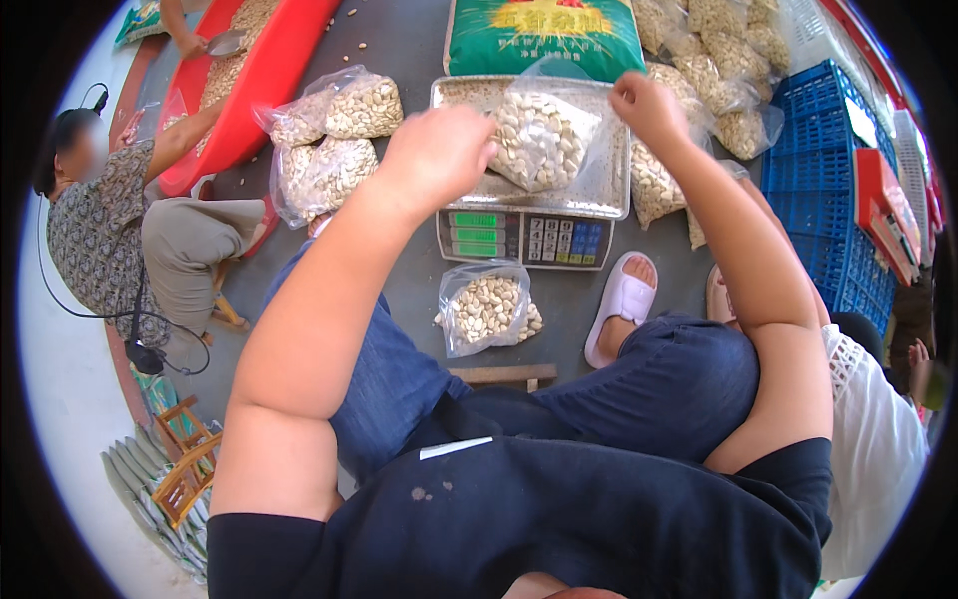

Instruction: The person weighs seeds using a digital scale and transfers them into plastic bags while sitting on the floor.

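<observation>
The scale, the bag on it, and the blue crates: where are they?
Scale [524,238], head view, its button panel.
Bag [539,140], head view, its filled middle.
Blue crates [813,190], head view, side wall.

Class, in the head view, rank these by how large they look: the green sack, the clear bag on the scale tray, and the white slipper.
1. Green sack, though its top is cut off.
2. Clear bag of pale kernels on the scale tray.
3. White slipper.

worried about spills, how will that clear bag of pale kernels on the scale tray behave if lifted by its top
The clear bag will probably sag, its film being thin and crumpled. Packed full, it likely feels heavy for its size. Both hands hold its mouth open, so tilting may spill kernels.
</observation>
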Demonstrator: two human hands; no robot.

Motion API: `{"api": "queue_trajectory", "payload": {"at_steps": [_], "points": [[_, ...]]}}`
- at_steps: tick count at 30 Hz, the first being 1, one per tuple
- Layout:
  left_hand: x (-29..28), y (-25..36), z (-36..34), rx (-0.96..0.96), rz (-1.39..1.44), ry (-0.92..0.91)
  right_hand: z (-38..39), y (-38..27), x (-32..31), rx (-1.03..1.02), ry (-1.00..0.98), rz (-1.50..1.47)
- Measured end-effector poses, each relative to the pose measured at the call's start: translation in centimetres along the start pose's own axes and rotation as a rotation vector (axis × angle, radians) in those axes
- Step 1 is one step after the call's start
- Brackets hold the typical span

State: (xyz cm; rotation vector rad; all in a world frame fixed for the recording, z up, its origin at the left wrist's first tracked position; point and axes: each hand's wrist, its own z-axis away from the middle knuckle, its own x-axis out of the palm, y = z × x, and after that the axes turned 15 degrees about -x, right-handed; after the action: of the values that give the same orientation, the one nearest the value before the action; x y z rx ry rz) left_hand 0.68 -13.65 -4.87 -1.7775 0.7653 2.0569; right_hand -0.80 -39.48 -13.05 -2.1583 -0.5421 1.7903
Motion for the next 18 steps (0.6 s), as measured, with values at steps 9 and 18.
{"api": "queue_trajectory", "payload": {"at_steps": [9,18], "points": [[3.4,6.3,-6.2,0.095,0.077,-0.019,0.2,-4.8,0.0,-0.427,0.305,-0.276],[7.1,1.0,-6.8,-0.165,-0.531,-0.157,-0.1,-3.4,2.5,-0.367,-0.572,0.273]]}}
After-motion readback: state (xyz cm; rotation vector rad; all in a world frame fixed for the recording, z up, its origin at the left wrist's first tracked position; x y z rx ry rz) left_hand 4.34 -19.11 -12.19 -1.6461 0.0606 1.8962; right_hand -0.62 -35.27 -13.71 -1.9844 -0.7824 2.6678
